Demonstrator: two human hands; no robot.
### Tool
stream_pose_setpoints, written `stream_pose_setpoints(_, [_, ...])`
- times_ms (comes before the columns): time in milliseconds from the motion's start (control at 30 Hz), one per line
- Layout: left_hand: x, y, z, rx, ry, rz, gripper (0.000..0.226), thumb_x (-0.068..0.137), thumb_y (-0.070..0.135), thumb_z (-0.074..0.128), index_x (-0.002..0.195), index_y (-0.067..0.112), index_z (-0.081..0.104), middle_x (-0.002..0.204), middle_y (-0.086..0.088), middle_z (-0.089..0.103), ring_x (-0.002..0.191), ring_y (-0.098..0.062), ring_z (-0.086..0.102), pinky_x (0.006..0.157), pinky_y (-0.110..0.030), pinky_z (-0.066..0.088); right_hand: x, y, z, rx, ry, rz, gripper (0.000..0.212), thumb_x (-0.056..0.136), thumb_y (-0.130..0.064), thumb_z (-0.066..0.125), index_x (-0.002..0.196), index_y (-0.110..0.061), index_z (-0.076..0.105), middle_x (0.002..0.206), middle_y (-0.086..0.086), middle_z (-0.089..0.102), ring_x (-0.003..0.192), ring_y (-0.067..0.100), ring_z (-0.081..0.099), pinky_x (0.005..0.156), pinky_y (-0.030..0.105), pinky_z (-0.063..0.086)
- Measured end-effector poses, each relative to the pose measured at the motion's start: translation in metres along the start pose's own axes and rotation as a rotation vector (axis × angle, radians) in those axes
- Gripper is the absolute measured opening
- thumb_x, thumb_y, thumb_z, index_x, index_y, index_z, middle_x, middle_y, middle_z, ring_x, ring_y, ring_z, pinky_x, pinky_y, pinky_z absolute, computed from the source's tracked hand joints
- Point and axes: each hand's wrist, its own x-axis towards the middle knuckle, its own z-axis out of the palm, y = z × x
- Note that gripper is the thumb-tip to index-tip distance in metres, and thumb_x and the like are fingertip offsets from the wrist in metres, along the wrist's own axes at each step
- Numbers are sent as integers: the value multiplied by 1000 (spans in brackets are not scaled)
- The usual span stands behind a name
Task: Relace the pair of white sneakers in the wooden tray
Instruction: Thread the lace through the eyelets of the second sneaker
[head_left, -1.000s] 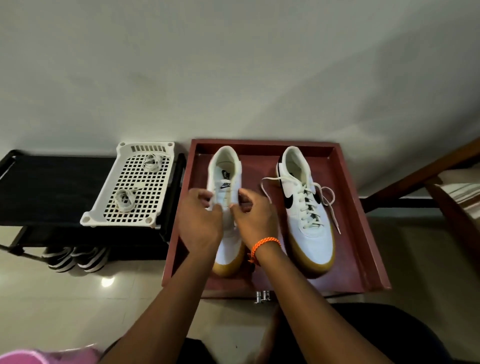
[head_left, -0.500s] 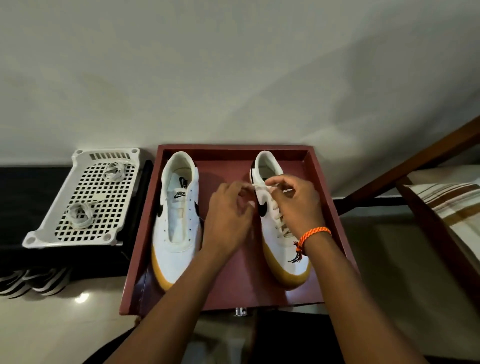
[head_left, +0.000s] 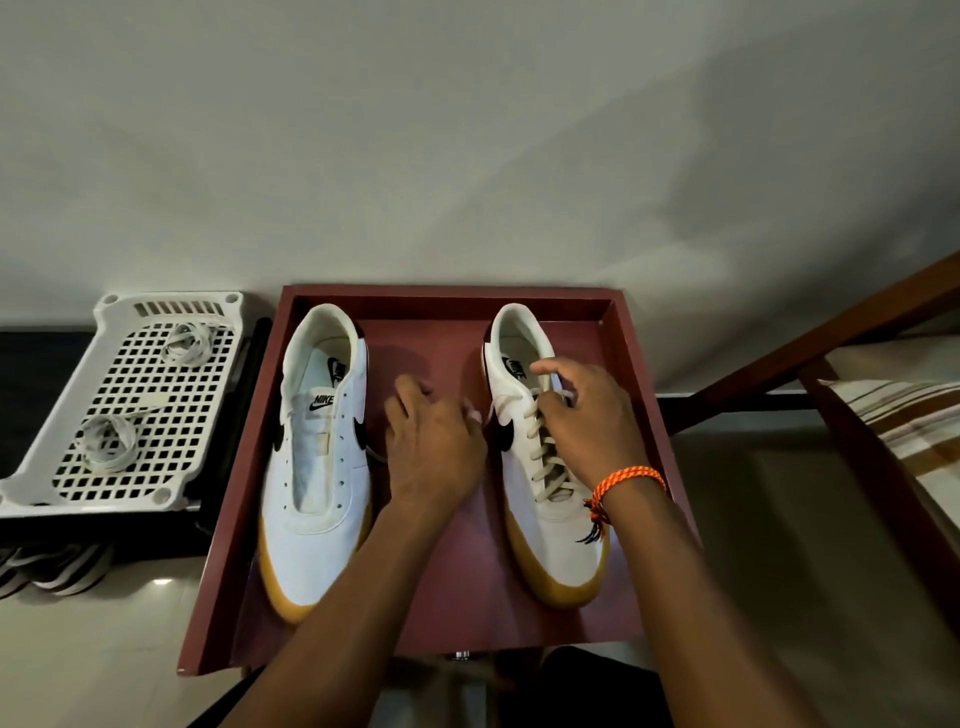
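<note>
2 white gum-soled sneakers, the unlaced one (head_left: 319, 457) and the laced one (head_left: 540, 467), are lying in 1 reddish wooden tray (head_left: 631, 374). Both hands, left (head_left: 434, 441) and right (head_left: 587, 415), are pinching the cream lace (head_left: 543, 457). 2 coiled white laces (head_left: 106, 441) are sitting on 1 white plastic grid rack (head_left: 47, 483).

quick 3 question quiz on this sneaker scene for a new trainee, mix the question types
1. True or false: the left sneaker in the wooden tray has no lace in its eyelets.
2. Multiple choice: where do the two bundled spare laces lie? A) in the wooden tray B) on the white perforated rack C) on the floor
3. Fill in: the right hand works at the laces of the ____ sneaker.

Key
1. True; its eyelets show bare.
2. B
3. right; the left hand sits between the two shoes, and pinches what looks like a lace end.
</note>
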Motion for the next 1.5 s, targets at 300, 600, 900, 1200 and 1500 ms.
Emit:
stream_pose_setpoints(300, [-4, -1, 0, 79, -219, 168, 20, 102, 30, 52, 111, 14, 60, 116, -11, 65, 124, -35, 47, 102, -52, 48, 2, -1, -13, 18, -108, 21, 38, 100, -13, 60, 131, -31, 70, 134, 1, 60, 102, 9, 57, 80, 18, 42])
stream_pose_setpoints(600, [-12, 13, -26, -473, -191, 3, 38, 116, 31, 38, 91, 11, 58, 70, -11, 73, 61, -34, 73, 68, -52, 64, 5, 2, -11, -6, -88, 12, 34, 100, -15, 59, 126, -33, 72, 126, 0, 60, 99, 10, 60, 70, 11, 40])
stream_pose_setpoints(900, [-9, 30, -45, -1725, -510, -341, 34, 116, 25, 40, 100, 8, 64, 90, -10, 68, 68, -18, 71, 64, -31, 64, 4, 0, -11, -88, -62, -27, 33, 99, -16, 62, 124, -34, 72, 127, 1, 63, 107, 19, 65, 87, 34, 56])
stream_pose_setpoints(1200, [-8, 34, -49, -1613, -477, -249, 26, 112, 6, 39, 105, 8, 64, 89, -11, 66, 66, -20, 67, 62, -32, 63, 3, 0, -10, -110, -50, -34, 30, 96, -19, 63, 119, -36, 73, 120, 0, 65, 103, 19, 65, 85, 34, 54])
stream_pose_setpoints(1500, [-7, 10, -13, -391, 45, 203, 37, 104, 20, 40, 135, 39, 49, 102, -1, 68, 91, -19, 65, 75, -43, 53, 4, 1, -6, -162, -51, -84, 16, 96, -17, 62, 93, -32, 67, 100, -3, 63, 84, 17, 63, 65, 24, 45])
